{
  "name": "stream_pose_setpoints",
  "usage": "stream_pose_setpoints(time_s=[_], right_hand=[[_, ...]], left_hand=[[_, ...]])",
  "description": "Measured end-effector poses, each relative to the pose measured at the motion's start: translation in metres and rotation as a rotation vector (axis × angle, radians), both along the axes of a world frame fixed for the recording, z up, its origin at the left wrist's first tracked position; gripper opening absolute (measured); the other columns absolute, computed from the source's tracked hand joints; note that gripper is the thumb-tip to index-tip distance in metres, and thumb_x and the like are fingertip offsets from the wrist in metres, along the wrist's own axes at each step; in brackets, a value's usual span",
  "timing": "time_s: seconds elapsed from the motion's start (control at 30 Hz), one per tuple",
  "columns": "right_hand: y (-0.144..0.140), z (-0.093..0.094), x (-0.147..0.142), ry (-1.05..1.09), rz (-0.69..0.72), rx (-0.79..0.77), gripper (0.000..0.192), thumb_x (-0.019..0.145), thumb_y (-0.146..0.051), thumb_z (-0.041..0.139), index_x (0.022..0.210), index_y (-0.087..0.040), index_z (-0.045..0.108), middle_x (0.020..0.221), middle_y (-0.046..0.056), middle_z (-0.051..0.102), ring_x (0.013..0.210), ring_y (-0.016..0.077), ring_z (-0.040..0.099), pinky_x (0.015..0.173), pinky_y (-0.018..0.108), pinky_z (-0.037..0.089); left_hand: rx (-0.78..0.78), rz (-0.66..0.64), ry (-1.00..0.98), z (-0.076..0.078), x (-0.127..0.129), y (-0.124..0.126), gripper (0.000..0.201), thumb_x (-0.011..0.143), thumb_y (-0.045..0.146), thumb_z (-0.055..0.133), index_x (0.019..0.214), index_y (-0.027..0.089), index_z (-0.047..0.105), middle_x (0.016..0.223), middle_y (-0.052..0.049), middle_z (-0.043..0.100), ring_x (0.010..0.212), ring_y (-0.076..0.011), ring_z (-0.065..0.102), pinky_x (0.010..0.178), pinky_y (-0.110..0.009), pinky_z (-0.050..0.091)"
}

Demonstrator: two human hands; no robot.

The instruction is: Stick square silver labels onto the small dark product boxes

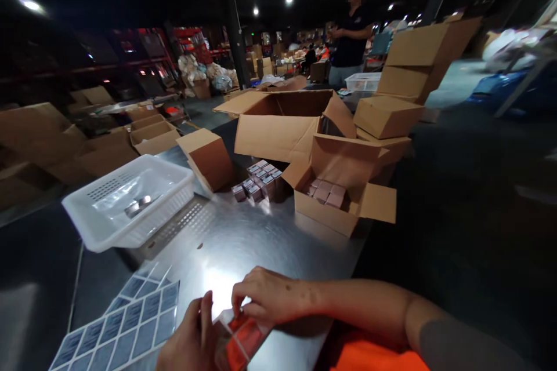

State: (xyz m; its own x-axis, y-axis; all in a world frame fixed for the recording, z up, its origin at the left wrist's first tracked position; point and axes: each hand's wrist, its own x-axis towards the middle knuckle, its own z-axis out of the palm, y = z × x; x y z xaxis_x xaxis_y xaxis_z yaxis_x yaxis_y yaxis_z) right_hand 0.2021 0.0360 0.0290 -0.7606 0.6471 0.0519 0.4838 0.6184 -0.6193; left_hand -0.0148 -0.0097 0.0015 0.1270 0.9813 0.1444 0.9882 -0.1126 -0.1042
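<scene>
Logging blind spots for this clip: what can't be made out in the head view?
- Small red packet: print blurred; partly covered by left hand and right hand.
- Label sheet: text too small; corner cut by bottom edge.
- White basket: contents in a clear bag, glare hides what they are.
- Open carton: small boxes inside, markings too small.
- Background shelves: too dark.
</scene>
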Motion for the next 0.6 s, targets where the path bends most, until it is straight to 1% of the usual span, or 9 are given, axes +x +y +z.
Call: stream_pose_setpoints(time_s=[0.07,0.13,0.2,0.27,0.33,0.37,0.47,0.53,0.6], right_hand=[[0.001,-0.006,-0.003,0.072,0.047,0.032,0.008,0.095,-0.017,0.069,0.101,-0.013,0.072,0.091,0.005,0.076,0.087,0.0176,0.069,0.088,0.027,0.051],[0.003,-0.009,-0.005,0.182,0.101,0.076,0.002,0.092,-0.015,0.073,0.093,-0.013,0.073,0.101,0.008,0.076,0.101,0.0197,0.069,0.098,0.03,0.049],[0.005,-0.007,-0.005,0.324,0.134,0.098,0.004,0.089,-0.014,0.077,0.087,-0.014,0.074,0.117,0.011,0.074,0.116,0.0211,0.067,0.107,0.032,0.046],[0.008,0.003,-0.003,0.483,0.122,0.081,0.007,0.086,-0.017,0.081,0.083,-0.015,0.075,0.123,0.011,0.072,0.119,0.0199,0.066,0.107,0.031,0.046],[0.016,0.017,0.002,0.593,0.04,0.068,0.009,0.086,-0.023,0.083,0.083,-0.017,0.076,0.118,0.008,0.073,0.113,0.0177,0.068,0.103,0.028,0.049],[0.023,0.025,0.005,0.607,-0.035,0.092,0.011,0.086,-0.026,0.084,0.085,-0.018,0.077,0.115,0.007,0.074,0.109,0.0169,0.069,0.101,0.028,0.05],[0.055,0.042,0.016,0.518,-0.286,0.239,0.009,0.086,-0.026,0.084,0.091,-0.02,0.078,0.107,0.004,0.075,0.104,0.0167,0.069,0.1,0.03,0.05],[0.083,0.044,0.023,0.457,-0.398,0.3,0.005,0.088,-0.02,0.081,0.092,-0.019,0.078,0.102,0.005,0.075,0.104,0.0184,0.068,0.101,0.034,0.05],[0.111,0.041,0.027,0.421,-0.484,0.321,0.003,0.091,-0.015,0.076,0.093,-0.017,0.077,0.1,0.006,0.074,0.103,0.0202,0.066,0.101,0.036,0.05]], left_hand=[[-0.024,0.066,-0.043,0.002,-0.001,0.003,0.045,0.08,0.026,0.067,0.124,0.03,0.072,0.121,-0.004,0.077,0.073,-0.0218,0.069,0.059,-0.028,0.044],[-0.031,0.128,-0.128,0.004,-0.003,0.007,0.039,0.084,0.027,0.062,0.122,0.031,0.072,0.121,-0.003,0.077,0.068,-0.02,0.067,0.057,-0.028,0.042],[-0.033,0.207,-0.237,0.008,-0.005,0.011,0.03,0.09,0.031,0.057,0.117,0.03,0.072,0.116,-0.003,0.078,0.066,-0.0194,0.066,0.056,-0.027,0.04],[-0.087,0.32,-0.332,0.015,-0.005,0.015,0.03,0.098,0.042,0.048,0.108,0.029,0.073,0.1,-0.004,0.08,0.061,-0.02,0.065,0.054,-0.027,0.039],[-0.158,0.407,-0.377,0.024,-0.002,0.016,0.042,0.102,0.05,0.038,0.104,0.028,0.072,0.083,-0.005,0.078,0.058,-0.0221,0.064,0.053,-0.027,0.038],[-0.183,0.427,-0.379,0.029,0.001,0.015,0.044,0.103,0.051,0.035,0.104,0.027,0.072,0.078,-0.006,0.077,0.058,-0.0233,0.065,0.053,-0.028,0.037],[-0.169,0.437,-0.339,0.042,0.012,0.013,0.044,0.105,0.047,0.034,0.102,0.025,0.072,0.076,-0.007,0.076,0.064,-0.0251,0.068,0.056,-0.028,0.035],[-0.176,0.441,-0.32,0.048,0.018,0.011,0.046,0.106,0.046,0.033,0.099,0.025,0.073,0.079,-0.008,0.077,0.067,-0.0253,0.069,0.057,-0.028,0.034],[-0.201,0.43,-0.335,0.049,0.023,0.011,0.046,0.107,0.045,0.033,0.1,0.025,0.074,0.083,-0.008,0.079,0.072,-0.0251,0.071,0.059,-0.028,0.032]])
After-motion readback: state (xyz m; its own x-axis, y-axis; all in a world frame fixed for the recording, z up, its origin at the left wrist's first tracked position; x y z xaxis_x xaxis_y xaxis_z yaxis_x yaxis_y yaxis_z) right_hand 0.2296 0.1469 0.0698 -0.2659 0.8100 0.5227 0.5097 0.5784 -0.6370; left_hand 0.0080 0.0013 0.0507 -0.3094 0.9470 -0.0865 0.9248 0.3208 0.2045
